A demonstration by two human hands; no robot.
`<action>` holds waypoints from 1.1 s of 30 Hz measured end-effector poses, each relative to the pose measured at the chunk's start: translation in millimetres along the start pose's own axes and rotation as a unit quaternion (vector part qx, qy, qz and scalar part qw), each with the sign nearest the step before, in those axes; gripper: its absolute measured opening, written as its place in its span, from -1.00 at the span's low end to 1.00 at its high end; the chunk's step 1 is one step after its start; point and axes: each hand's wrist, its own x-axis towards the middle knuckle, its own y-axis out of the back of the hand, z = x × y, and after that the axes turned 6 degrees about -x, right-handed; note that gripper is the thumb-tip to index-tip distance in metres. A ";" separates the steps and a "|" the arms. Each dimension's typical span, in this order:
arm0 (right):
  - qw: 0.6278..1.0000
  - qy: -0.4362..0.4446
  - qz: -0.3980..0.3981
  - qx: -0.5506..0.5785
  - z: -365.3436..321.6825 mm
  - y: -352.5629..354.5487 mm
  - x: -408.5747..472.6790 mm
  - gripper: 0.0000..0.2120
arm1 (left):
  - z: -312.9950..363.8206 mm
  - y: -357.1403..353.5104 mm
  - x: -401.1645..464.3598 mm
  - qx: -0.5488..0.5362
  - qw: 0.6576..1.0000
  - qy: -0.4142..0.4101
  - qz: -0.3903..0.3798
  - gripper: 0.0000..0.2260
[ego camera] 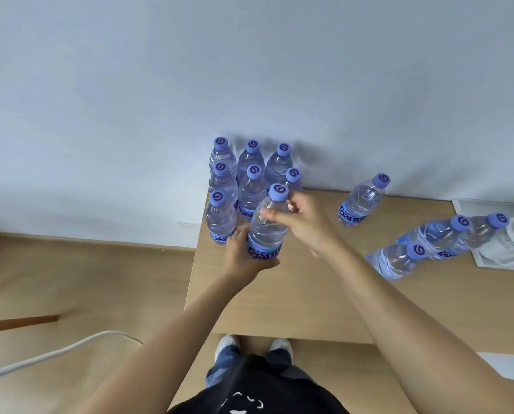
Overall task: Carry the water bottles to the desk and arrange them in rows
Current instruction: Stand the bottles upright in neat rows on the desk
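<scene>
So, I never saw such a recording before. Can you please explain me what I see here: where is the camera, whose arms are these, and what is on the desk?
There is no machine here. The single picture comes from a camera worn on a person's head, looking forward and down, so the two bare arms are that person's own.

The left hand holds the lower part of one water bottle, and the right hand has its grip near the neck. This bottle stands at the front of a group of upright bottles set in rows at the far left corner of the wooden desk.

To the right, one more bottle stands alone, and three bottles stand close together, not yet in the rows. A white tray lies at the right edge.
</scene>
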 end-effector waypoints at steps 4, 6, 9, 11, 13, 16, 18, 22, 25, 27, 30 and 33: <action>1.000 -0.011 -0.006 -0.026 19.1 -14.1 -5.2 -0.80 | -37.7 -7.9 6.9 0.010 1.000 0.013 0.021 -0.31; 0.999 -0.009 -0.009 -0.038 27.8 -21.3 -8.1 -0.80 | -52.2 -11.7 7.4 0.027 0.999 0.013 0.035 -0.31; 0.999 -0.008 -0.002 -0.036 39.3 -31.1 -12.9 -0.77 | -67.0 -16.5 6.5 0.051 0.997 -0.004 0.054 -0.24; 0.999 0.002 0.006 -0.052 45.1 -36.1 -15.8 -0.70 | -71.7 -18.5 5.7 0.050 0.997 -0.002 0.058 -0.22; 0.998 0.007 0.010 -0.062 50.2 -39.8 -17.6 -0.66 | -73.8 -20.7 5.1 0.055 0.997 0.006 0.062 -0.26; 0.998 0.012 0.011 -0.059 56.0 -44.5 -18.2 -0.63 | -73.8 -21.6 2.4 0.039 0.996 0.016 0.077 -0.31; 0.998 0.020 0.011 -0.062 57.0 -46.3 -16.5 -0.61 | -72.0 -22.0 0.5 0.017 0.996 0.027 0.086 -0.35; 0.998 0.032 0.020 -0.052 60.2 -48.0 -8.3 -0.61 | -63.6 -28.5 3.3 -0.046 0.987 0.080 0.132 -0.41; 0.997 0.042 0.017 -0.057 59.3 -46.8 0.6 -0.57 | -58.6 -35.6 9.9 -0.066 0.975 0.121 0.177 -0.45; 0.996 0.050 0.021 -0.067 57.3 -46.1 7.0 -0.59 | -56.8 -39.1 14.6 -0.075 0.965 0.144 0.204 -0.49; 0.995 0.060 0.033 -0.071 59.4 -45.6 17.7 -0.57 | -52.2 -43.0 22.4 -0.089 0.956 0.163 0.226 -0.52; 0.994 0.064 0.035 -0.081 61.7 -44.9 27.8 -0.58 | -47.1 -45.1 29.5 -0.102 0.945 0.192 0.244 -0.54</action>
